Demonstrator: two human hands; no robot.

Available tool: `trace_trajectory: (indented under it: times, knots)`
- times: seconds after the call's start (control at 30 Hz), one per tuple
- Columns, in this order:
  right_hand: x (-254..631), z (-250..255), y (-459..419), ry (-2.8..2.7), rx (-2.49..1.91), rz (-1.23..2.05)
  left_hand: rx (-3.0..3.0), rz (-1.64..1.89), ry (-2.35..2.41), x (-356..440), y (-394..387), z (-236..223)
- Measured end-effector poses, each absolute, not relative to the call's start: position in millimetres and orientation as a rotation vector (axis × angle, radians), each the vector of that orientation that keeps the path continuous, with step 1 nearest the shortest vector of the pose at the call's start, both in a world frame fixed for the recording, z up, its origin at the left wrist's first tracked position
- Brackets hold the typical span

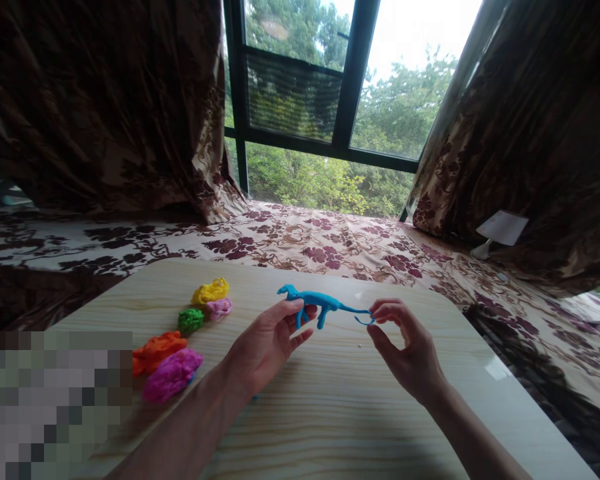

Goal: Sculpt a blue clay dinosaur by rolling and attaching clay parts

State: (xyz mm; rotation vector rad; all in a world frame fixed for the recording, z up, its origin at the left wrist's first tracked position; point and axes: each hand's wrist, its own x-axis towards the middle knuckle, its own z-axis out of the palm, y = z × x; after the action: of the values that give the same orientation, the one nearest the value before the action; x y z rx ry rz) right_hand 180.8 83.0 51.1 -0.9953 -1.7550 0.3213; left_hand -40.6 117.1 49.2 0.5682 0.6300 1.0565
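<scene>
Two bare hands in the head view, both on the same part: a bright blue four-legged animal figure of clay-like stuff [317, 300].

Where is it?

Held up above a pale wood-grain tabletop [380, 413], between the hands. Head end toward the left hand's side, legs pointing down, long thin blue tail [350, 309] running out to the right.

Left hand [266, 340]?

Grasping the figure at the front end, thumb on the near side by the neck, fingers behind and below.

Right hand [410, 340]?

Thumb and forefinger tips pinching the tail where it bends. Loose end curls back below. Pinch force: cannot tell.

What else is on the table?

Five crumpled clay-like lumps, left of the left hand. Farthest back is a yellow lump [211, 291], pale pink lump [219, 308] just beside it, then a dark green lump [191, 320]. Nearer: an orange lump [159, 352] and a magenta lump [173, 375], side by side.

Background?

Dark-framed window [345, 87], brown patterned curtains [130, 100] either side, cream floral cloth [285, 230] beyond the table, small white lamp [503, 228] at right. Lower left corner is pixelated, unreadable.
</scene>
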Motion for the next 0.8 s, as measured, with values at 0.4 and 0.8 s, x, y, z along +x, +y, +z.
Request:
trace_trajectory:
  times: [0.4,0.8]
  knots:
    - [185.0,50.9,82.1,-1.702,-1.003,0.325,0.566,1.068,0.620,-40.9,117.6,48.9]
    - [182.3,45.2,87.1,-1.768,-1.079,0.257,0.597,1.043,0.618,-36.6,114.9,47.9]
